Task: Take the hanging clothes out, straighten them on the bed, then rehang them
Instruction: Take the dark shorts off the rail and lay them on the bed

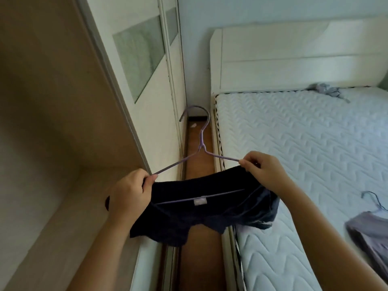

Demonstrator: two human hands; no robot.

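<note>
Your left hand point(130, 192) and right hand point(264, 171) each pinch a shoulder end of the thin lilac hanger point(201, 141) at six o'clock, bed point(315, 143) at three, and the dark garment point(189, 217) looks light, limp, likely to slide.

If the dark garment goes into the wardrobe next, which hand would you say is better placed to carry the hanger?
Probably the left hand: it pinches the purple hanger on the wardrobe side, while the right hand is by the mattress.
</note>
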